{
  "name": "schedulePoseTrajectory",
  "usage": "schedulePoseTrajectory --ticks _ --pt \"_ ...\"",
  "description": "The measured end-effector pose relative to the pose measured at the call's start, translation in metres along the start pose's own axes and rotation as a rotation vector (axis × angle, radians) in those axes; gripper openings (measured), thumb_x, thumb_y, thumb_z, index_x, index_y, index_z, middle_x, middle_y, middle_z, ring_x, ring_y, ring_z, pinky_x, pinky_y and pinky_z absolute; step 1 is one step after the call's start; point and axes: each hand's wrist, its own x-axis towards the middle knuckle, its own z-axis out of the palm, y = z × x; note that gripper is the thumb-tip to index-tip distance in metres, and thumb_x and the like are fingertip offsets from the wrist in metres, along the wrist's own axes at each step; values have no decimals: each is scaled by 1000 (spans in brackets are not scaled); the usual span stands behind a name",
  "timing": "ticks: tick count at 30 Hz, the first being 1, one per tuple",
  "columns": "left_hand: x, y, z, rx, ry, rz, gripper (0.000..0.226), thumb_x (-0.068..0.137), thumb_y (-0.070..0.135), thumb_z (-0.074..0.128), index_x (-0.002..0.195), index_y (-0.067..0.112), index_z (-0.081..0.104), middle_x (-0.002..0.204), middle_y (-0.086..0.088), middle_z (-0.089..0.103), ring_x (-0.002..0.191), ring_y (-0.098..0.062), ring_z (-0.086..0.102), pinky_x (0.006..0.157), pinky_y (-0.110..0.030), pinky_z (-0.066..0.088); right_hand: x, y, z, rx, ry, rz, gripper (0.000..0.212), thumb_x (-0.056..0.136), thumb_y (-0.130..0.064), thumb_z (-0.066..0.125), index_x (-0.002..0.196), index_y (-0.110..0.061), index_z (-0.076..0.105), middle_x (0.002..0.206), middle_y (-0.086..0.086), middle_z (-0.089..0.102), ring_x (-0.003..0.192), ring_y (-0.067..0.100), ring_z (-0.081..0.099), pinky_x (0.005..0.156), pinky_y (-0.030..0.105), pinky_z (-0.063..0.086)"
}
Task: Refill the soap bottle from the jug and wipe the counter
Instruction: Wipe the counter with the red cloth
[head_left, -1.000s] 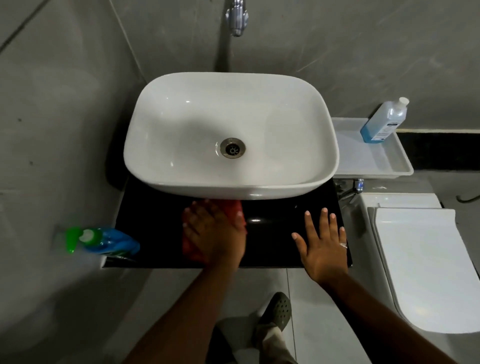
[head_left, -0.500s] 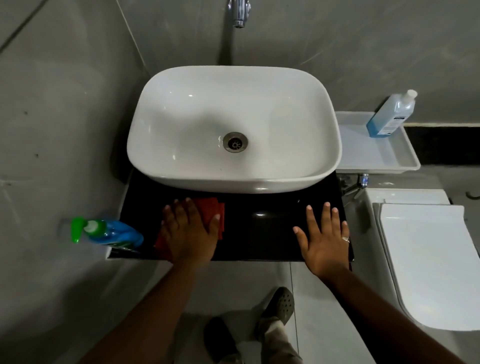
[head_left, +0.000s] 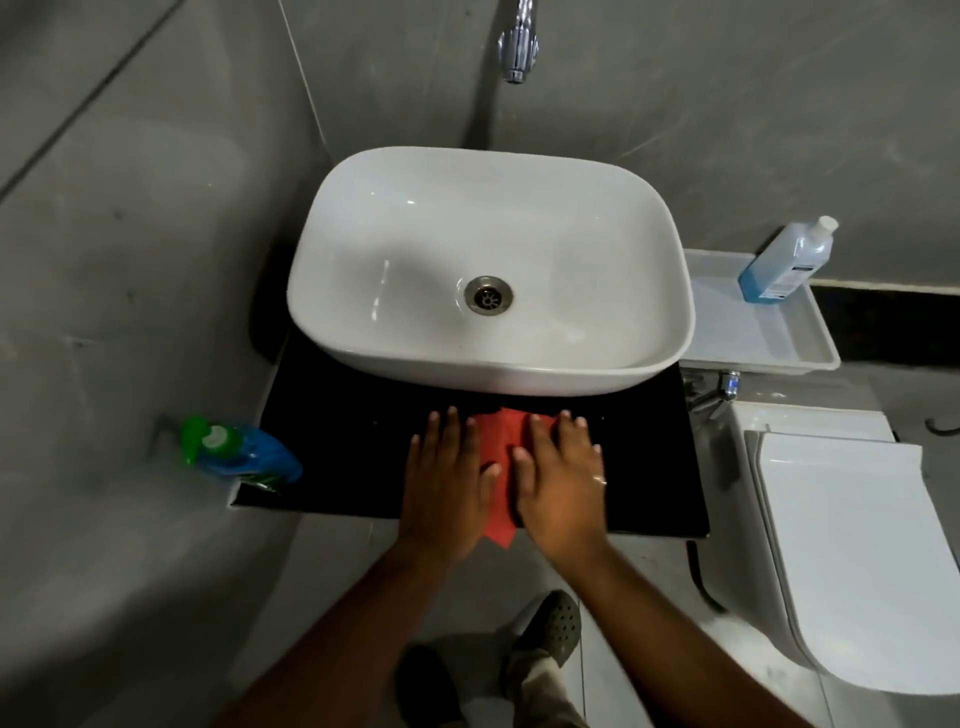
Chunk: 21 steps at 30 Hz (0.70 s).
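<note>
A red cloth (head_left: 497, 441) lies on the black counter (head_left: 337, 447) in front of the white basin (head_left: 519, 376). My left hand (head_left: 447, 488) rests flat on the cloth's left part, fingers spread. My right hand (head_left: 563, 478) rests flat on its right part, a ring on one finger. The cloth's lower corner hangs over the counter's front edge. A blue soap bottle with a green top (head_left: 239, 452) sits at the counter's left corner. A clear jug with blue liquid and a white cap (head_left: 784, 265) stands tilted in a white tray (head_left: 779, 348) to the right of the basin.
A chrome tap (head_left: 517, 47) juts from the grey wall above the basin. A white toilet (head_left: 857, 545) stands close on the right, with a valve (head_left: 722, 387) beside the counter. My feet in dark clogs (head_left: 550, 623) stand on the tiled floor below.
My left hand slid the red cloth left, then back towards the middle. My right hand moved left from the bare counter onto the cloth. The view shifted, with the basin now further right.
</note>
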Motion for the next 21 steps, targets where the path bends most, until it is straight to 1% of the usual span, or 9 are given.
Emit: schedulePoseTrajectory --ticks 2,4,5,9,11,13,16,18,21 --pt "0 -24 -7 57 27 -21 59 90 39 37 128 -4 52 137 -29 48 128 -47 43 101 -59 38 4 -26 20 -107 -84 -12 64 93 -55 32 145 -17 33 155 25 15 142 46 4 115 57 3" --pt "1 -43 -11 87 39 -43 61 89 38 32 129 -5 51 136 -31 47 128 -49 42 100 -60 38 6 -32 33 -217 -104 -1 74 90 -65 23 148 -19 23 157 25 7 141 48 -7 113 60 -8" --pt "2 -51 -12 93 51 -49 61 90 37 31 129 -5 50 137 -31 46 129 -49 41 101 -60 37 6 -30 35 -248 -97 -35 76 88 -66 21 148 -20 23 156 25 8 142 48 -6 112 62 -7" --pt "4 -54 -9 86 35 -30 69 94 46 20 131 -5 48 139 -31 44 130 -49 39 103 -59 36 6 40 17 -311 -112 -284 70 89 -65 27 147 -26 26 157 15 19 144 40 10 111 63 16" --pt "5 -42 -8 86 9 23 69 94 48 21 132 -3 48 140 -29 44 132 -47 38 105 -57 34 10 95 -6 -336 -86 -171 69 89 -65 22 148 -28 24 157 14 20 144 39 11 112 60 17" --pt "3 -27 -2 112 -7 116 61 94 43 36 135 0 45 144 -26 41 135 -44 34 108 -55 31 13 128 -26 -338 -75 -22 71 89 -65 17 148 -27 24 157 15 20 144 39 11 113 58 16" --pt "0 0 7 114 -49 238 62 86 38 61 134 3 47 143 -22 43 134 -40 38 106 -54 34 12 124 -31 -329 -71 75 75 88 -65 11 148 -21 26 157 19 18 144 40 10 114 60 14" --pt "0 15 10 94 -62 294 61 86 39 61 134 4 48 144 -20 44 135 -38 38 106 -52 35 3 113 -27 -273 -30 125 80 88 -66 13 148 -15 26 157 22 13 144 40 8 113 60 7" --pt "6 30 16 74 -80 354 60 92 39 50 141 7 38 151 -17 33 141 -35 26 113 -49 26 -14 110 -23 -249 11 101 85 87 -69 23 148 -10 23 156 24 15 145 37 6 113 55 -1"
